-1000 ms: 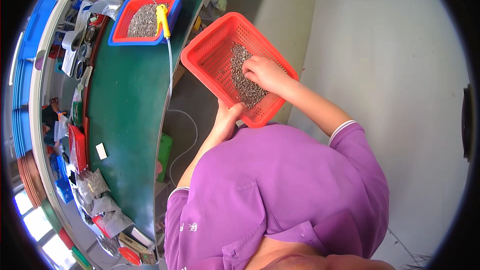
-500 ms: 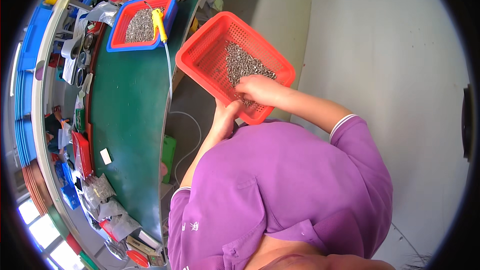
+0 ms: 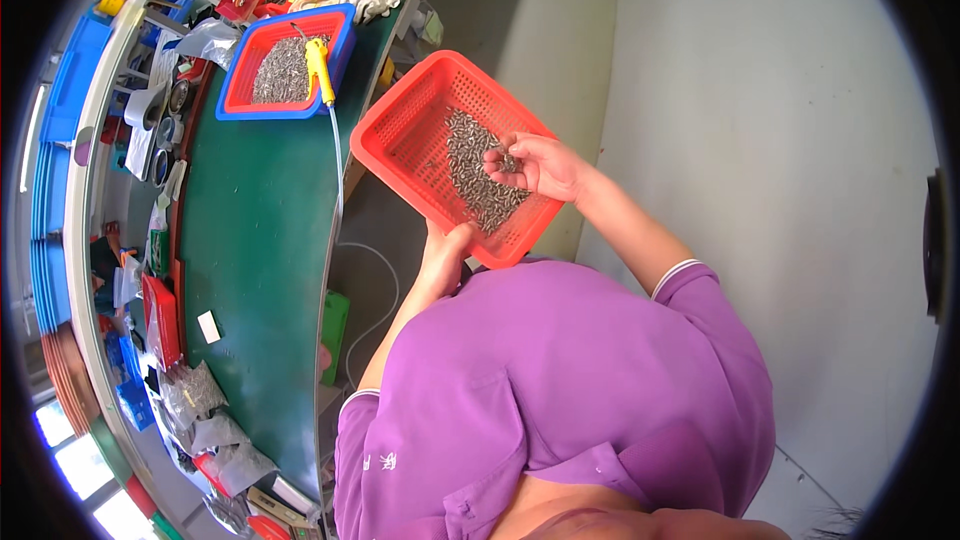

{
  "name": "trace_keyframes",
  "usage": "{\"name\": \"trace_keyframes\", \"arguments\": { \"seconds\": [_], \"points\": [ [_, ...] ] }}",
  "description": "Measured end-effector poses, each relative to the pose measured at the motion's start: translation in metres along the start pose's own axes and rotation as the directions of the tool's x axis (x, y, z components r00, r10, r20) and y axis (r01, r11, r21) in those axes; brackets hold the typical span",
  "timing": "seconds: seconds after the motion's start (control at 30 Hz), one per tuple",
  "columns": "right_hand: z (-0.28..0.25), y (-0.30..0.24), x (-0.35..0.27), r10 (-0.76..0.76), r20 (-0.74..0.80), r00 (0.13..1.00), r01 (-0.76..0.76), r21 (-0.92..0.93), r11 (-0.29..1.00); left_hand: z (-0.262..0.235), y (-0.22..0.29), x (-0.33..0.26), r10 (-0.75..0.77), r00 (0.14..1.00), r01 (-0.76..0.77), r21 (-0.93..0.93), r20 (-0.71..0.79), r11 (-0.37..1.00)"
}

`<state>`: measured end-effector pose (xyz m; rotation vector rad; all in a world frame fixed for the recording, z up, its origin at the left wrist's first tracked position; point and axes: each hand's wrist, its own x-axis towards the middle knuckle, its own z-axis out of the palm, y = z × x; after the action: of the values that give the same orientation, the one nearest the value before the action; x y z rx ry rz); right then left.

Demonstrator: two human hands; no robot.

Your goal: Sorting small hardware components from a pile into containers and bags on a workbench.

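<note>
A red perforated plastic basket [image 3: 400,130] is held in front of my body, off the table. Small silvery metal parts [image 3: 468,155], each short and rod-like, lie in a heap over its floor; their exact kind is too small to make out. My left hand [image 3: 448,252] grips the basket's near left rim, thumb on top and the other fingers hidden beneath. Over the heap, my right hand [image 3: 540,168] is turned palm up with its fingers curled around a small handful of the metal parts.
Left of me runs a long green table [image 3: 260,210]. On it stands a blue-rimmed basket [image 3: 345,50] with more metal parts and a yellow air gun [image 3: 318,65], whose pale hose [image 3: 338,160] hangs over the edge. Plastic bags [image 3: 200,390] line the far side. A pale wall [image 3: 750,140] is at right.
My right hand has turned from palm down among the parts to palm up, with some of them in it. The basket sits slightly lower in view, and its heap has shifted.
</note>
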<state>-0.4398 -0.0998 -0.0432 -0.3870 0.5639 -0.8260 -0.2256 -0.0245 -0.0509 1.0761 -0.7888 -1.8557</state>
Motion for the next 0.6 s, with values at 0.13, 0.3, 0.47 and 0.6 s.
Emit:
{"name": "trace_keyframes", "arguments": {
  "seconds": [0.13,0.3,0.47,0.6],
  "points": [
    [0.012,-0.009,-0.002,-0.009,0.059,0.998,0.002,0.116,0.993,-0.004,-0.006,0.001,-0.017,1.000,0.017,-0.043,0.002,0.999],
    [0.013,-0.017,-0.010,-0.057,0.115,0.992,0.045,0.112,0.993,-0.006,-0.009,0.001,-0.014,1.000,0.014,-0.033,-0.007,0.999],
    [0.004,-0.025,-0.019,-0.113,0.050,0.992,0.112,0.021,0.993,-0.005,-0.003,-0.005,-0.066,0.997,0.066,-0.012,-0.039,0.998],
    [-0.022,-0.037,-0.026,-0.192,0.037,0.981,0.194,-0.053,0.980,-0.009,-0.002,-0.012,-0.056,0.992,0.052,-0.038,-0.113,0.998]
  ]
}}
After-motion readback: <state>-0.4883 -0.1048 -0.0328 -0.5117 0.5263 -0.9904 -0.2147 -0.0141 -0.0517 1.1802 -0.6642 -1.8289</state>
